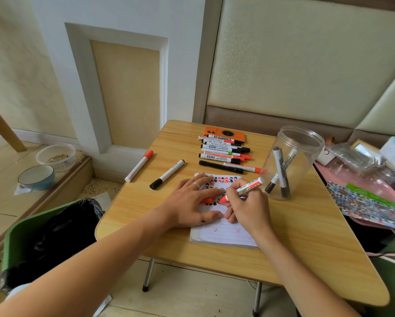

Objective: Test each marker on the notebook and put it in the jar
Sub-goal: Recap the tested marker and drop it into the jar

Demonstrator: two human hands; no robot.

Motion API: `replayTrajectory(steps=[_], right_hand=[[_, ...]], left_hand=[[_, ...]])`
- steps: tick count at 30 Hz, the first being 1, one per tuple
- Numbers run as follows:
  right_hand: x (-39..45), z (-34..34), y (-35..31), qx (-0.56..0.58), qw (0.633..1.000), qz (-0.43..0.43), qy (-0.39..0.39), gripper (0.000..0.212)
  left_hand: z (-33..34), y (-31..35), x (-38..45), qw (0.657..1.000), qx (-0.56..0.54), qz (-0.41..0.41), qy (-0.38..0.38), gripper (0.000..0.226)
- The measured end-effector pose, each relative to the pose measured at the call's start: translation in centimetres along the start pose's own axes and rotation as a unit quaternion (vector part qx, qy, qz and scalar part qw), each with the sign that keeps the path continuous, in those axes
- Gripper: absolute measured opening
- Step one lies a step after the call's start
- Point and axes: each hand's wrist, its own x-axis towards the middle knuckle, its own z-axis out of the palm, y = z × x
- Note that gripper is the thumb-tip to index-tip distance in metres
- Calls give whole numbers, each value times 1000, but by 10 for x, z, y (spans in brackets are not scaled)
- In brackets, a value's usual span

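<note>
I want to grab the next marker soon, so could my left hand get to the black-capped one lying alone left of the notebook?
Probably yes. The left hand lies flat on the notebook, and the black-capped marker lies just beyond it on bare table with nothing between. The hand would have to let go of the page.

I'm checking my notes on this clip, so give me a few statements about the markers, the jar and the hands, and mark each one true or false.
1. The right hand grips a red marker with its tip on the notebook. True.
2. The left hand is lifted clear of the notebook. False: it rests flat on the page.
3. The clear jar holds no markers. False: at least two stand inside it.
4. A row of markers lies beyond the notebook, on the table. True.
5. The jar lies on its side. False: it stands upright, open at the top.
</note>
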Motion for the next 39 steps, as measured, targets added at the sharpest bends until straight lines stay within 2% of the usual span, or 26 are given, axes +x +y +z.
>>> replayTrajectory(steps=[10,19,39], right_hand=[[0,0,0,-43,999,0,-12,19],[0,0,1,-25,1000,7,8,22],[0,0,0,-42,999,-5,-9,20]], left_hand=[[-1,1,0,1000,3,-3,0,72],[-3,2,-1,1000,-4,-4,-8,72],[-1,1,0,1000,1,-1,-5,73]])
